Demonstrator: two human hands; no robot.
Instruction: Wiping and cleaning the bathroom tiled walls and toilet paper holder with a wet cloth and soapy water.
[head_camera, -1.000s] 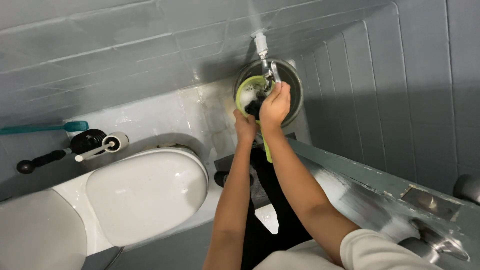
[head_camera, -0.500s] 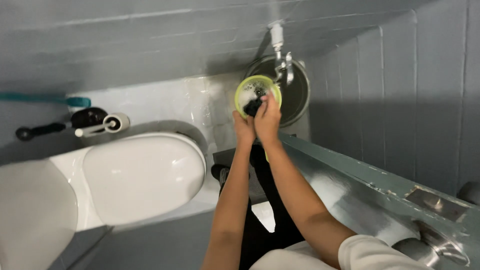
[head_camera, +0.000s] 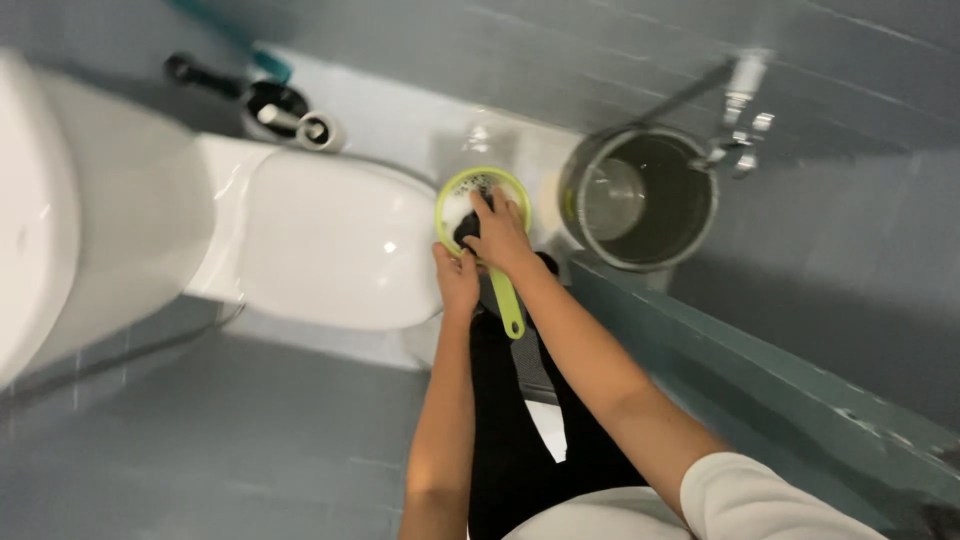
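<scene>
We are gripping the green strainer (head_camera: 482, 215) with our left hand (head_camera: 458, 282), right hand (head_camera: 497, 235) pressing a dark scrubber (head_camera: 468, 228) inside; suds are covering it, so rinsing seems left.

strainer (head_camera: 470, 195) between toilet (head_camera: 330, 250) at left and bucket (head_camera: 640, 195) at right | tap (head_camera: 738, 140) above bucket

1 strainer (head_camera: 470, 190), 1 bucket (head_camera: 640, 200), 1 toilet (head_camera: 320, 250), 2 hands (head_camera: 500, 235).

A round green strainer (head_camera: 478, 200) with a long handle is being held up, just beside the white toilet lid. White soap foam is sitting inside it. Its handle is pointing down toward the person.
</scene>
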